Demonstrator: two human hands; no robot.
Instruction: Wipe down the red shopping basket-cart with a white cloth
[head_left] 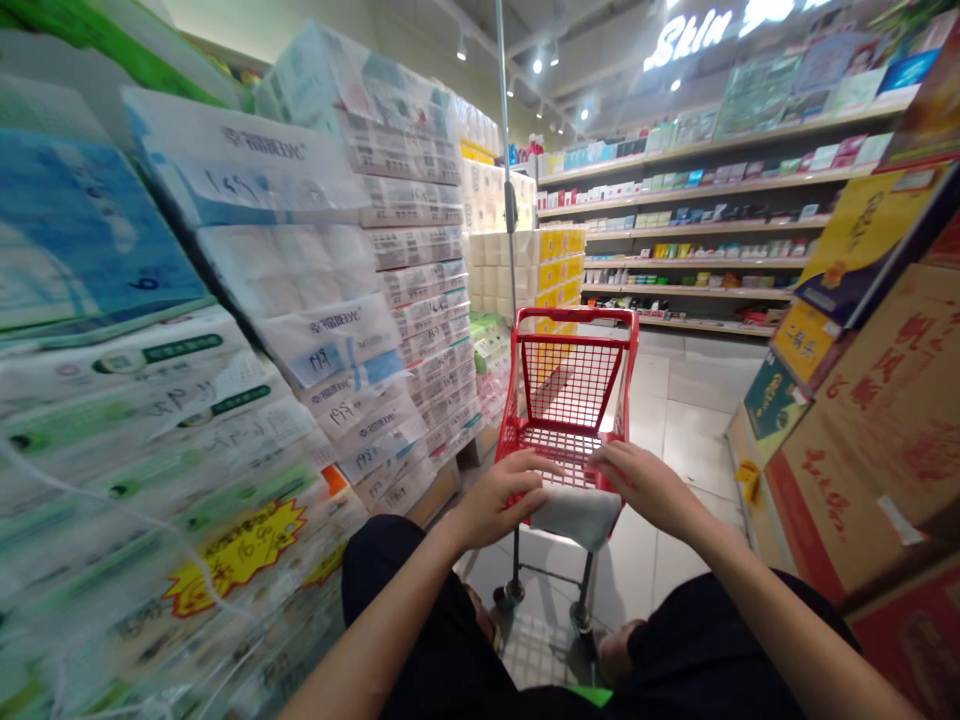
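Observation:
A small red shopping cart [574,375] with a grid basket stands directly in front of me. A white cloth [576,513] is draped over its near edge and hangs down on my side. My left hand [504,492] is at the cloth's upper left corner, its fingers reaching over the edge and the thumb by the cloth. At the upper right corner is my right hand [641,482], fingers bent over the edge. Both hands appear to grip the cloth against the cart; the fingertips are partly hidden. The basket's red grid shows beyond my fingers.
Tall stacks of wrapped tissue packs [300,250] line the left, close to the cart. Cardboard boxes [862,430] are piled at the right. Shelves [697,230] of small goods stand at the back. A thin metal pole [506,130] rises behind the cart. White tiled floor [675,420] runs between.

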